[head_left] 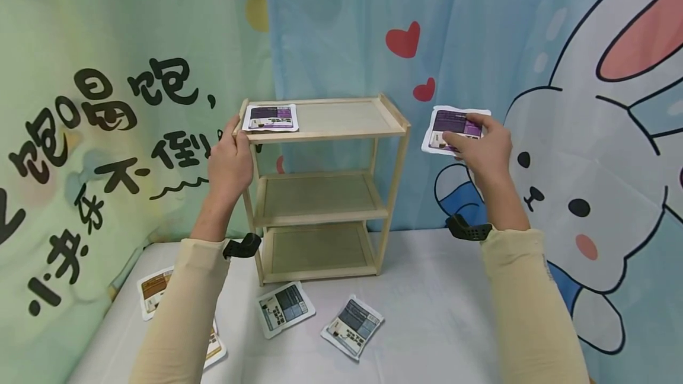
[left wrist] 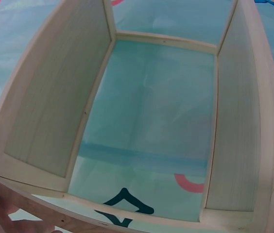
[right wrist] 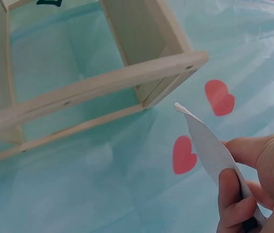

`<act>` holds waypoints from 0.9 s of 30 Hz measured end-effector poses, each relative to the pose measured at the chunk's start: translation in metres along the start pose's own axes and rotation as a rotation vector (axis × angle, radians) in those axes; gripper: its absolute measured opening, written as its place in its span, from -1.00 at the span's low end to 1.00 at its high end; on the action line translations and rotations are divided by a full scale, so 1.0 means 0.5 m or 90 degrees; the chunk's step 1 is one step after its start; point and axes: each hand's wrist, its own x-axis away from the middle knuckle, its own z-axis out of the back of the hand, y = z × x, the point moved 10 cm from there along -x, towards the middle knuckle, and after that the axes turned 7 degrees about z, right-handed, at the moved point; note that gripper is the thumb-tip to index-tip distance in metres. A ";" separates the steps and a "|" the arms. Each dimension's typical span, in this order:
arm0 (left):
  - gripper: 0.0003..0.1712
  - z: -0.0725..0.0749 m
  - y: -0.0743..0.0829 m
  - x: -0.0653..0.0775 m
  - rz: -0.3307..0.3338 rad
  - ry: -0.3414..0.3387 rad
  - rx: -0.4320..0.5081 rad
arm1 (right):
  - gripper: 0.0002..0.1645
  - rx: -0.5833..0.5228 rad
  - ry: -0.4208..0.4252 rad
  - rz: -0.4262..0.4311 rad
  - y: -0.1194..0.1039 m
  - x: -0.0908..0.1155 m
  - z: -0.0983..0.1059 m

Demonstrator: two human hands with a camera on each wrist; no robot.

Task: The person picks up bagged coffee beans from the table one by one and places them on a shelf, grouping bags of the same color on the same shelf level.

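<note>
A three-tier wooden shelf rack (head_left: pixel 320 197) stands on the white table, its pale frame also filling much of the left wrist view. My left hand (head_left: pixel 230 162) grips its top left corner; in the left wrist view fingers (left wrist: pixel 18 224) show around the wooden edge. On the left end of the top tier lies a white packet with a purple label (head_left: pixel 271 118), close to that hand. To the right of the rack, my right hand (head_left: pixel 485 147) pinches a second purple-labelled packet (head_left: pixel 445 126) in the air. The right wrist view shows that packet's plain white back (right wrist: pixel 207 148), thumb and fingers on opposite faces.
Two packets with dark grey labels, one at left (head_left: pixel 286 308) and one at right (head_left: pixel 353 327), lie in front of the rack. Two brown-labelled packets, one farther back (head_left: pixel 152 289) and one nearer (head_left: pixel 214 345), are partly behind the left sleeve. Printed curtains (head_left: pixel 341 28) hang behind.
</note>
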 end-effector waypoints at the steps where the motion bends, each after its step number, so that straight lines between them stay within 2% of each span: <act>1: -0.40 0.001 0.000 0.000 0.000 0.001 0.000 | -0.10 -0.001 0.000 0.003 -0.008 -0.002 -0.001; 8: -0.39 0.002 -0.002 -0.001 0.006 0.004 -0.001 | -0.14 -0.011 -0.002 0.012 -0.050 -0.006 -0.009; 16: -0.39 0.000 -0.001 -0.001 0.001 0.001 0.000 | -0.14 -0.019 -0.005 0.005 -0.074 -0.006 -0.019; 27: -0.40 -0.002 0.001 0.000 -0.001 0.000 0.005 | -0.20 -0.056 -0.001 0.027 -0.125 -0.016 -0.019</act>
